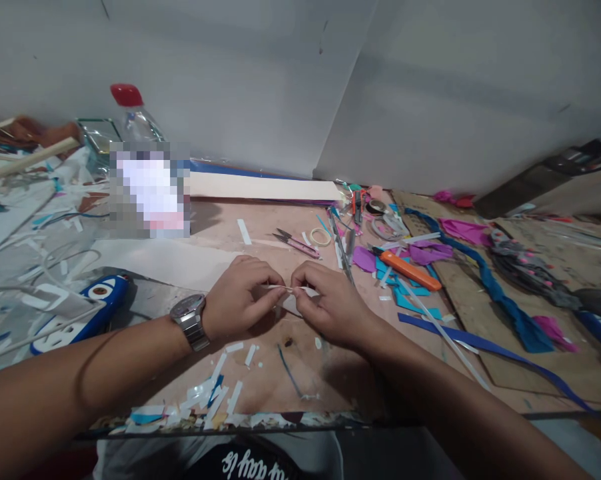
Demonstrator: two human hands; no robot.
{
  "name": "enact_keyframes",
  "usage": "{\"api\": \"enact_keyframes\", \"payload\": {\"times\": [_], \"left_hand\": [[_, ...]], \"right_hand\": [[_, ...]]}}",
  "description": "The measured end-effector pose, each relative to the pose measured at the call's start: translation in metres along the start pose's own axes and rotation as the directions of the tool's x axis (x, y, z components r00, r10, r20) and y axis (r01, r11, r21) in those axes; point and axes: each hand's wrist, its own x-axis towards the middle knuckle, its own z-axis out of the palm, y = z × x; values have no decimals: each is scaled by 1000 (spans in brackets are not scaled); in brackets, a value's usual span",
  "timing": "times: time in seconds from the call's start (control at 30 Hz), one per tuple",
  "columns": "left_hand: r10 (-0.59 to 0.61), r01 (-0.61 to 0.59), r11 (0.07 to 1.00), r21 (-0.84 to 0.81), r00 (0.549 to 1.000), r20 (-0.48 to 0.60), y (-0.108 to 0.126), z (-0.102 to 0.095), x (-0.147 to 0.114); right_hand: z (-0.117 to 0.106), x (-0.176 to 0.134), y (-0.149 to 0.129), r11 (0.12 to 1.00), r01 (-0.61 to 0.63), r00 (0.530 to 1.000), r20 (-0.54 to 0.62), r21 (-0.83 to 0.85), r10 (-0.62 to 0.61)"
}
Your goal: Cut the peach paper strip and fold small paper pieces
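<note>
One thin, pale strand (289, 289) stretches crosswise between the left hand (243, 297) and the right hand (328, 303), each pinching it in a fingertip grip, neither clearly nearer, above a tabletop (260, 393) littered with small white scraps (235, 397)

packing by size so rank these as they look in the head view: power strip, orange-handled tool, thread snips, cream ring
Largest to smallest, as they look:
1. power strip
2. orange-handled tool
3. thread snips
4. cream ring
</note>
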Motion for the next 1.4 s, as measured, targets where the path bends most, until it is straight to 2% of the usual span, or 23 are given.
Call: {"api": "enact_keyframes", "payload": {"times": [0.23, 0.4, 0.77, 0.93, 1.17, 1.4], "left_hand": [[-13, 13, 1000, -12, 1000, -3, 0, -1, 0], [-18, 18, 1000, -20, 1000, -3, 0, -1, -1], [-169, 167, 985, -50, 984, -46, 1, -2, -1], [-134, 133, 991, -32, 990, -40, 0, -2, -1], [-145, 146, 989, 11, 987, -66, -2, 0, -1], [-146, 145, 989, -11, 987, -68, -3, 0, -1]], "right_hand": [[-4, -1, -3, 998, -9, 1000, 22, 65, 8], [-4, -1, -3, 998, -40, 999, -2, 41, 40], [-3, 0, -3, 988, -142, 986, -77, 57, 146], [-2, 0, -5, 988, -122, 992, -6, 94, 123], [-1, 1, -1, 988, -127, 989, -62, 89, 133], [0, 0, -1, 983, -128, 989, -56, 128, 136]]}}
